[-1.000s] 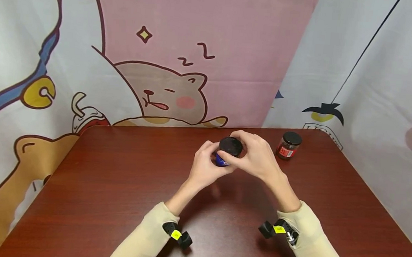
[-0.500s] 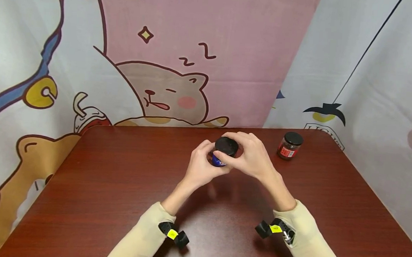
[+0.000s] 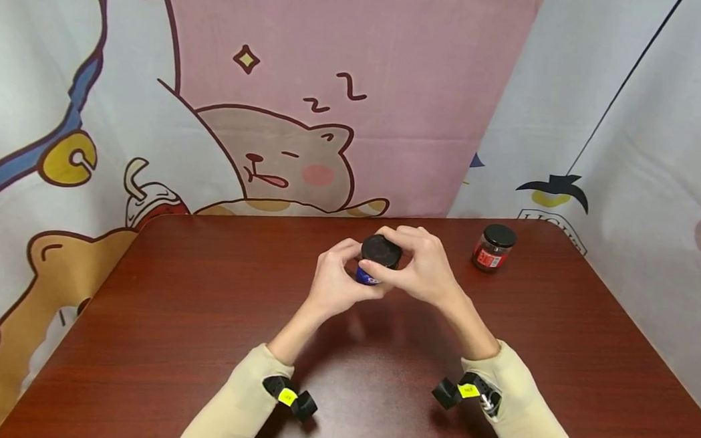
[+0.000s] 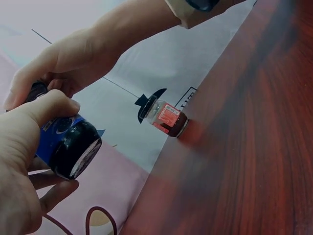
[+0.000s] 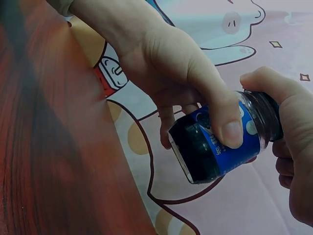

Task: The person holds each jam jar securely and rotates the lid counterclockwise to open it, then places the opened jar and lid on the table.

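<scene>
A small jar with a blue label (image 3: 366, 275) (image 4: 63, 139) (image 5: 220, 144) and a black lid (image 3: 381, 250) (image 5: 273, 117) is held above the dark red table (image 3: 200, 317). My left hand (image 3: 337, 282) (image 4: 29, 161) (image 5: 181, 68) grips the jar's body, thumb across the label. My right hand (image 3: 416, 266) (image 4: 63, 63) (image 5: 288, 147) is curled round the lid from above. The jar's dark contents show through its base in both wrist views.
A second small jar with a red label and black lid (image 3: 492, 249) (image 4: 164, 116) stands on the table at the back right. Cartoon-printed cloth (image 3: 309, 109) hangs behind the table and along the right side. The table's right edge (image 3: 650, 344) is close.
Both hands and the blue jar have drifted a little to the left and nearer the back. The grip on body and lid is the same.
</scene>
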Demonstrator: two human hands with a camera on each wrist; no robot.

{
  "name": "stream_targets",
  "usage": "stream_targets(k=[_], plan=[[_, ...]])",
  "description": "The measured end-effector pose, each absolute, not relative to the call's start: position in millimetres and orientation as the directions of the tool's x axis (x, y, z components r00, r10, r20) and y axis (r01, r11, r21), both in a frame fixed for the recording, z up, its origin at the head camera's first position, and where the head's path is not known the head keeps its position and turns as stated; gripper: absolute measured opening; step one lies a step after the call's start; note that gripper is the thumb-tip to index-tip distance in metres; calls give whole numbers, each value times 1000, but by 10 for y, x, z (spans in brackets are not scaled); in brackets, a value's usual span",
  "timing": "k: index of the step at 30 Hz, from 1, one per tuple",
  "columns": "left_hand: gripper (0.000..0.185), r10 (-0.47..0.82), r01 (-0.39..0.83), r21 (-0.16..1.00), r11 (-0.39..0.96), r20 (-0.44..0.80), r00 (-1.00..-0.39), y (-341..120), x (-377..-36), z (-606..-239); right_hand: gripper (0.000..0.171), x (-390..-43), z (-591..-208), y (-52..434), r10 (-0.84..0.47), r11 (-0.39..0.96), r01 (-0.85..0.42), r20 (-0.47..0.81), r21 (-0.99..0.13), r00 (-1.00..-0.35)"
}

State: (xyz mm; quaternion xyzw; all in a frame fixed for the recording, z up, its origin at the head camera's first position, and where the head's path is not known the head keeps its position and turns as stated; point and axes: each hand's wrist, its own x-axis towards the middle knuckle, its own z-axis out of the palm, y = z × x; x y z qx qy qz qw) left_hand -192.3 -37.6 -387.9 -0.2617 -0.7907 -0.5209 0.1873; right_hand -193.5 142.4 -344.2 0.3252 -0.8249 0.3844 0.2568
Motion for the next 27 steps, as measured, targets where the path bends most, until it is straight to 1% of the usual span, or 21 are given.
stream_targets(k=[11,18,23,27], plan=[[38,255,601,731,324,544,-799,-444,-1898,-3821,34,-1937,-3443,1398,-341,430,-743,669,-513,-660],[39,293,578,776,253,508,-810,-488,-1888,-3811,31,-1938,-3462,1393,-358,375,-755,667,-538,-654],[38,326,547,804,234,466,-823,-528,-1898,-3819,30,-1942,-3467,1386,-380,319,-748,644,-582,-664],[37,366,538,817,206,445,-817,-570,-1909,-3827,30,-1946,-3477,1378,-410,262,-738,621,-622,-668]])
